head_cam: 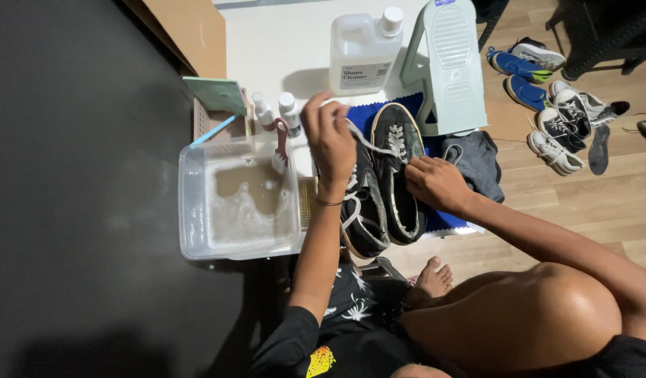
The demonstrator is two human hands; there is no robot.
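Two dark sneakers [384,183] lie side by side on a blue cloth [368,115] — the left hand [330,138] is raised above them, fingers pinched on a white lace [368,142] stretched up from the right-hand shoe. The right hand [435,183] rests on that shoe's side, fingers curled against it, beside a murky water tub [197,210].

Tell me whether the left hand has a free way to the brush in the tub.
Probably yes. The left hand holds a lace just right of the brush, which leans on the tub rim with nothing between them, though it would have to drop the lace.
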